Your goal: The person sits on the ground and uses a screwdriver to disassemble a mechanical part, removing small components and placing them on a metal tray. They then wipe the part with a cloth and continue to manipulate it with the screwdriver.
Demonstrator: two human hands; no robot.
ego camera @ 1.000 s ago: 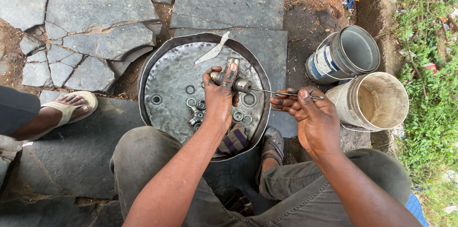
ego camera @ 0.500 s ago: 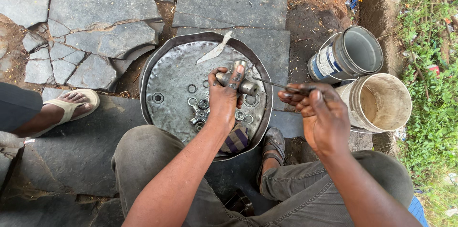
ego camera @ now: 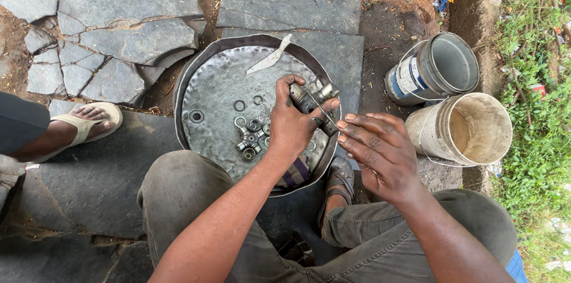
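Note:
My left hand is shut on a small grey metal fitting, held over the right side of a round, dented metal pan. My right hand is beside it, its fingers closed on a thin dark tool whose tip rests against the fitting. In the pan under my left hand lie several small rings and a cross-shaped metal joint. A flat metal blade lies at the pan's far edge.
A grey bucket and a beige bucket lie on their sides at the right. Another person's sandalled foot is at the left. Cracked stone slabs surround the pan; grass lines the right edge.
My right hand has moved left, close to my left hand, and the tool now meets the fitting at a steeper angle. My left hand has turned the fitting slightly.

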